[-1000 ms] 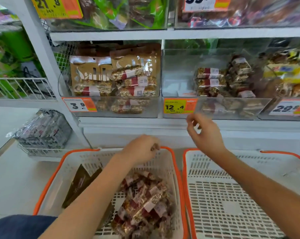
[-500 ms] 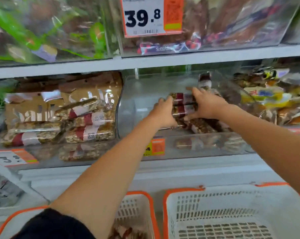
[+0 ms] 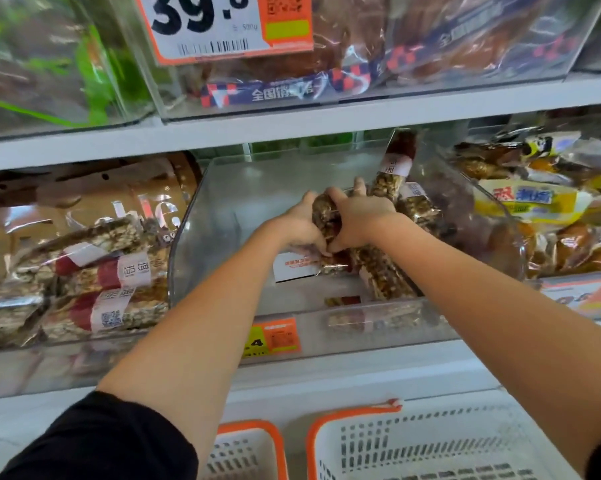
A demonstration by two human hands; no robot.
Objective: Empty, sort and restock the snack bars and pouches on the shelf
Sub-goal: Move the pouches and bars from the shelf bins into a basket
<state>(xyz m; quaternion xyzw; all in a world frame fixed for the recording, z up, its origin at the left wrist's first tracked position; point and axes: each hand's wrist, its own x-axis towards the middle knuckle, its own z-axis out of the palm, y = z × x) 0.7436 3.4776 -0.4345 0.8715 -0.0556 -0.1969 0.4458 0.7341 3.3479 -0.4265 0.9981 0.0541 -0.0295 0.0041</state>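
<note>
Both of my hands reach into the middle clear bin (image 3: 223, 209) on the shelf. My left hand (image 3: 301, 225) and my right hand (image 3: 356, 216) together grip a bundle of nut snack bars (image 3: 325, 216) between them. More nut bars (image 3: 382, 275) lie under and behind my hands, and one bar (image 3: 394, 168) stands upright against the bin's right wall. The left bin (image 3: 84, 327) holds several seed bars (image 3: 108, 275) with red and white labels in front of brown pouches (image 3: 84, 199).
Two white baskets with orange rims stand below, the left basket (image 3: 254, 427) and the right basket (image 3: 358, 410). The right bin holds yellow and brown snack packs (image 3: 531, 199). The upper shelf carries bagged goods and a 39.8 price tag (image 3: 223, 26). An orange price tag (image 3: 275, 336) hangs on the middle bin.
My hands left the baskets and rose into the middle bin. They have since drawn together around a bundle of bars, and the view moved closer to the shelf.
</note>
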